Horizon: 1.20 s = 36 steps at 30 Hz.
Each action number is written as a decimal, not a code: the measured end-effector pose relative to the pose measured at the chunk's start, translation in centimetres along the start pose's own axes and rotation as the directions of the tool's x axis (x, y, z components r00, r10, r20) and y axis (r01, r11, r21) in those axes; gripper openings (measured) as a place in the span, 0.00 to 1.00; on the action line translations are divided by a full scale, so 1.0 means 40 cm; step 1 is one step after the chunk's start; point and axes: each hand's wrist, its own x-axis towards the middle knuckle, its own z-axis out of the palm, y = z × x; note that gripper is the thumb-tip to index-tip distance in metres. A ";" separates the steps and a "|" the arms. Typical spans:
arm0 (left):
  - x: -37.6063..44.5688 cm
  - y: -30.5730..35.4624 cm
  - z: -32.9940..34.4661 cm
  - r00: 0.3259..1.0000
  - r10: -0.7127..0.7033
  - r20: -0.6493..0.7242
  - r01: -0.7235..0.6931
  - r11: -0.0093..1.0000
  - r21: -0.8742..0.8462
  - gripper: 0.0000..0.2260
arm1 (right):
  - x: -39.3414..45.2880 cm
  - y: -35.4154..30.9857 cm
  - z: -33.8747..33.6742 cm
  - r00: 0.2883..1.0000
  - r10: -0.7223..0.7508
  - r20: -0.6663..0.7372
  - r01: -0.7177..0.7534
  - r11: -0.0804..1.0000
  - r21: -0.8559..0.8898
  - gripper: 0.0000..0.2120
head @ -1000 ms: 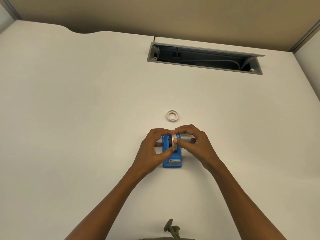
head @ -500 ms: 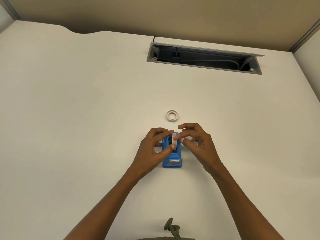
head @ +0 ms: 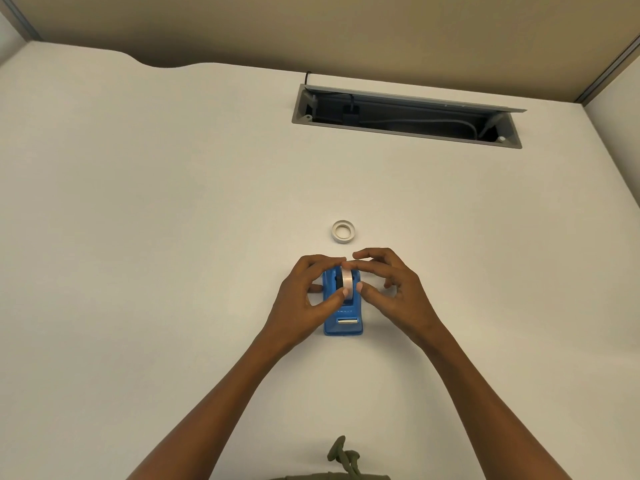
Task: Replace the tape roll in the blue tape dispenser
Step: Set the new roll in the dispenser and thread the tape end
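Since the earlier frames, both hands have changed their hold a little: the tape roll, which stood slightly higher between the fingers, now sits lower in the cradle of the blue tape dispenser, and the fingertips have spread to its sides. The left hand is curled around the left side of the dispenser, its thumb tip touching the near edge of the roll and its index finger reaching over the top. The right hand is half open, thumb tip against the right side of the roll and index finger meeting the left one above it; the other fingers are loose and hold nothing. I judge the task well along: the new roll seems seated, or almost, while the free end is not yet drawn to the metal cutter at the near end, below the thumbs. Just beyond the fingertips lies a thin white ring, flat on the desk, probably the used core. The dispenser is smooth, hard blue plastic with a wedge-shaped body; the roll is pale, glossy and half transparent, and the desk is matte off-white.
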 end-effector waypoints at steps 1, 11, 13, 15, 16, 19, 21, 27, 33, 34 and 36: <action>0.000 0.000 0.000 1.000 0.001 0.000 -0.001 1.000 0.002 0.18 | 0.000 -0.001 0.000 1.000 0.000 0.012 0.000 1.000 -0.002 0.15; -0.001 -0.007 -0.005 0.999 -0.008 0.040 0.007 0.999 0.037 0.22 | 0.010 -0.011 0.006 0.999 -0.034 0.001 0.034 0.999 0.005 0.16; 0.000 -0.006 -0.004 0.999 -0.007 0.041 0.006 0.999 0.032 0.22 | 0.012 -0.009 0.006 0.999 -0.032 -0.003 0.032 0.999 0.011 0.15; 0.000 -0.006 -0.005 0.999 -0.004 0.044 0.003 1.000 0.026 0.22 | 0.014 -0.010 0.007 0.999 -0.032 -0.007 0.033 0.999 0.025 0.14; 0.001 -0.006 -0.005 0.999 -0.002 0.046 0.001 1.000 0.023 0.22 | 0.015 -0.010 0.008 0.999 -0.032 -0.008 0.032 0.999 0.033 0.14; 0.002 -0.008 -0.006 0.999 -0.002 0.049 0.001 1.000 0.022 0.22 | 0.018 -0.011 0.012 1.000 -0.028 -0.011 0.028 0.998 0.055 0.12; 0.003 -0.009 -0.005 0.999 -0.004 0.049 0.003 1.000 0.024 0.21 | 0.020 -0.013 0.014 1.000 -0.027 -0.012 0.027 0.997 0.073 0.11; 0.003 -0.011 -0.006 0.999 0.007 0.053 -0.009 0.999 0.031 0.20 | 0.030 -0.024 0.018 0.998 -0.011 -0.059 0.015 0.997 0.079 0.05; 0.005 -0.016 -0.004 0.999 0.011 0.050 -0.013 0.999 0.031 0.21 | 0.035 -0.023 0.013 0.992 -0.002 -0.123 0.011 0.997 0.076 0.07; 0.005 -0.017 -0.004 0.999 0.013 0.050 -0.014 0.999 0.030 0.21 | 0.035 -0.022 0.011 0.992 0.017 -0.125 -0.008 0.997 0.075 0.03; 0.006 -0.018 -0.004 0.999 0.013 0.053 -0.015 0.999 0.034 0.21 | 0.034 -0.020 0.004 0.991 0.037 -0.125 -0.030 0.998 0.062 0.03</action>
